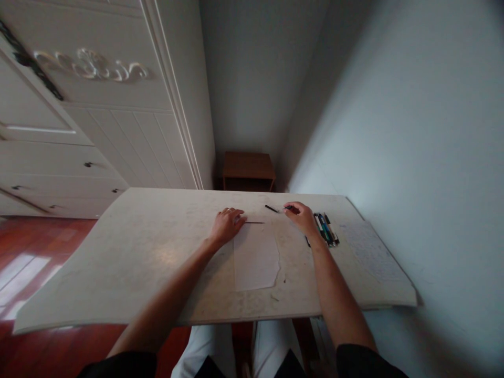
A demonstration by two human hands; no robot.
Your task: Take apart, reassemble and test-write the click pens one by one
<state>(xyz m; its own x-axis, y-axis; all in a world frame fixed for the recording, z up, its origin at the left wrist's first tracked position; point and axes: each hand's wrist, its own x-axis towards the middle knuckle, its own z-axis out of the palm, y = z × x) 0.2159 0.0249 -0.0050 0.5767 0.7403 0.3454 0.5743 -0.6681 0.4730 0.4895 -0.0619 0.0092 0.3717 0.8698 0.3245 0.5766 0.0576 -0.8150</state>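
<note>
My left hand (pixel 229 224) rests at the top left of a torn-edged white sheet of paper (pixel 256 262). Its fingers are closed at one end of a thin dark rod (pixel 255 222), which looks like a pen refill and points right. Farther right, my right hand (pixel 301 216) pinches a small dark pen part (pixel 289 208) between thumb and fingertips. A short black pen piece (pixel 271 209) lies on the table between both hands, just beyond the paper. Beside my right wrist lies a row of several pens (pixel 326 229), partly covered by the forearm.
The pale table (pixel 157 273) has a worn, stained top. A sheet with handwriting (pixel 376 249) lies at its right end, near the wall (pixel 441 157). A white cabinet (pixel 137 136) stands at the left, and a low brown wooden stand (pixel 249 165) is behind the table.
</note>
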